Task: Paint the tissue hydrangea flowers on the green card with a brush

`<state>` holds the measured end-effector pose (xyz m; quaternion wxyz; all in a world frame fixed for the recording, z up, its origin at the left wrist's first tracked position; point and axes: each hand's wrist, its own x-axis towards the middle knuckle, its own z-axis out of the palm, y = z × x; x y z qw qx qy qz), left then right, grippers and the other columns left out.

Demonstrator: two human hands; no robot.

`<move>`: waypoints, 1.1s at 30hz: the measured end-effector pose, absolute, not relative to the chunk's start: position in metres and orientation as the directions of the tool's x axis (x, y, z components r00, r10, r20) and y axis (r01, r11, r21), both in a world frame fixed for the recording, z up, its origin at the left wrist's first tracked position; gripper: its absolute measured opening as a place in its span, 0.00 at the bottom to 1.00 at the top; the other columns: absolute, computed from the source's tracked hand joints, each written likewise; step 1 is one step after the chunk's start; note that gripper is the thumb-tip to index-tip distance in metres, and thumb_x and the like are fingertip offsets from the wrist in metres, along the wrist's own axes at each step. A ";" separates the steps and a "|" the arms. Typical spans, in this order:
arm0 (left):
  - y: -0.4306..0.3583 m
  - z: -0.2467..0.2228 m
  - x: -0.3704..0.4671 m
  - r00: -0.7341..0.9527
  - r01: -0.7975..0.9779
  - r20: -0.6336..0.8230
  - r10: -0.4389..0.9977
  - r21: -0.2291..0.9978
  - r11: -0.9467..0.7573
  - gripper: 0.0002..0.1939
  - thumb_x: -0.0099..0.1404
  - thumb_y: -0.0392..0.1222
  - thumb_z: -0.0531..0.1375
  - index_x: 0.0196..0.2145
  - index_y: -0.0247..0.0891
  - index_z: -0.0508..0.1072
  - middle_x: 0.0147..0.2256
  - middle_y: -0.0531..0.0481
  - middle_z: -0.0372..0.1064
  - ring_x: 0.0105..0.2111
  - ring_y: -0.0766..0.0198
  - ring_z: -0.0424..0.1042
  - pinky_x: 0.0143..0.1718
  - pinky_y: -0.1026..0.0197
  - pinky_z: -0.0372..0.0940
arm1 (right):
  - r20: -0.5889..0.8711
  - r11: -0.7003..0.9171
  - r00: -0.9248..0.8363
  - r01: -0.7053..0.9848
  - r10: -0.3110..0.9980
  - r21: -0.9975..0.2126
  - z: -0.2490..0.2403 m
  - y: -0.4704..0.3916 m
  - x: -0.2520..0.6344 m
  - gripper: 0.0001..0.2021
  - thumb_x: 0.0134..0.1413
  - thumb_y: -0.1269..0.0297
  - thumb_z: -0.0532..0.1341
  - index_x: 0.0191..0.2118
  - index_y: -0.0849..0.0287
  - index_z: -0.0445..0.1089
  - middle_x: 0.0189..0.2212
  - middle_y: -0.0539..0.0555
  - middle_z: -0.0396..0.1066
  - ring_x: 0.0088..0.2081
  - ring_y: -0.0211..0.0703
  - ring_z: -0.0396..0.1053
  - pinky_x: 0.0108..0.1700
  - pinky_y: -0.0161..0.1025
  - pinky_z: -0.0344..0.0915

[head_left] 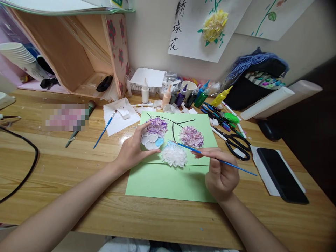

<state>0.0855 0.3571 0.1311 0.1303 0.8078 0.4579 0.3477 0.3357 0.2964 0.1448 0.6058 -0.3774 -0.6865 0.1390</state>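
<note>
A blue paintbrush (231, 164) is pinched in my right hand (223, 171), its tip at the upper edge of a white paper flower (174, 156) that shows light blue there. My left hand (132, 148) grips a small white flower-shaped paint palette (150, 140) by its rim, with light blue paint in one well. The palette partly covers a purple-and-white paper flower (160, 123). A second purple flower (191, 136) lies to the right. All three flowers sit on a light green sheet (168, 180) with black branch lines.
Paint bottles (181, 95) stand at the back, markers (220, 117) beside them. Black scissors (237, 145) and a phone (282, 173) lie at right. Another blue brush (105, 129) rests on white paper (122, 115) at left. A black cable (35, 164) curves along the far left.
</note>
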 end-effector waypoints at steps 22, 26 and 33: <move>0.357 0.132 0.087 0.257 0.693 0.332 0.908 0.592 -0.412 0.44 0.57 0.57 0.66 0.64 0.45 0.50 0.61 0.40 0.62 0.57 0.47 0.68 0.51 0.50 0.69 | 0.595 0.535 -0.037 0.485 0.803 -0.692 0.140 0.297 0.332 0.07 0.65 0.68 0.55 0.41 0.54 0.71 0.31 0.51 0.76 0.29 0.40 0.74 0.34 0.40 0.71; 0.357 0.132 0.087 0.252 0.684 0.332 0.909 0.604 -0.410 0.44 0.57 0.57 0.67 0.64 0.46 0.50 0.61 0.41 0.61 0.57 0.47 0.68 0.51 0.50 0.69 | 0.625 0.555 -0.021 0.484 0.781 -0.677 0.142 0.298 0.333 0.07 0.66 0.67 0.55 0.40 0.54 0.70 0.31 0.51 0.76 0.29 0.40 0.74 0.32 0.40 0.71; 0.356 0.131 0.086 0.255 0.685 0.327 0.910 0.603 -0.409 0.44 0.58 0.58 0.66 0.64 0.44 0.51 0.61 0.40 0.62 0.55 0.48 0.70 0.48 0.51 0.70 | 0.615 0.579 -0.090 0.467 0.783 -0.668 0.142 0.298 0.333 0.07 0.65 0.69 0.56 0.42 0.54 0.70 0.32 0.51 0.76 0.30 0.40 0.74 0.35 0.39 0.70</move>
